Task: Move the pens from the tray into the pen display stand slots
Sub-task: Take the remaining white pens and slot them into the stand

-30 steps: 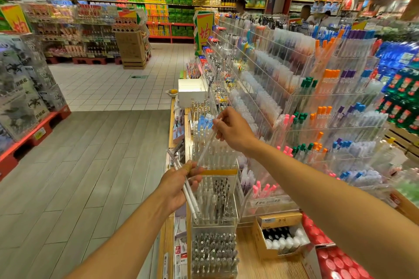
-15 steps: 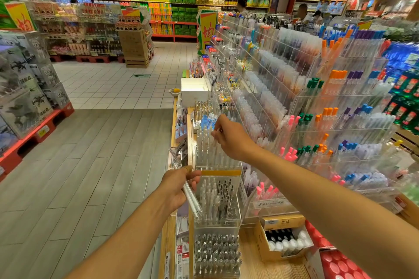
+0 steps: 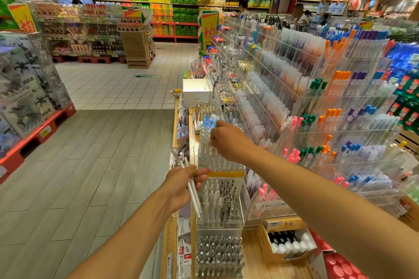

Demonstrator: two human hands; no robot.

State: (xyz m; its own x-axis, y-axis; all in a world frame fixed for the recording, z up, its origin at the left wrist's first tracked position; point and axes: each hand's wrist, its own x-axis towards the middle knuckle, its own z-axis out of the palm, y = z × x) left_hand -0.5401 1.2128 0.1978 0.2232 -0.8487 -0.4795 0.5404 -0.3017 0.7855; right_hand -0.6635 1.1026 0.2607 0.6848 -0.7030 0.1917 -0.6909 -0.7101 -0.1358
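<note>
pen display stand (image 3: 218, 199) – clear glossy acrylic, smooth walls, tiers see-through. pens (image 3: 192, 186) held in the left hand (image 3: 181, 184): translucent white plastic, smooth, slight sheen. Counter shelf (image 3: 254, 263): light wood-look, matt grain. Carton (image 3: 281, 226): tan cardboard, matt, holding glossy black-and-white plastic bottles. Aisle floor (image 3: 95, 165): grey wood-look planks, dull satin; farther out, white tiles (image 3: 113, 88) – glossier. Rack dividers (image 3: 272, 70): clear plastic, reflective.
</note>
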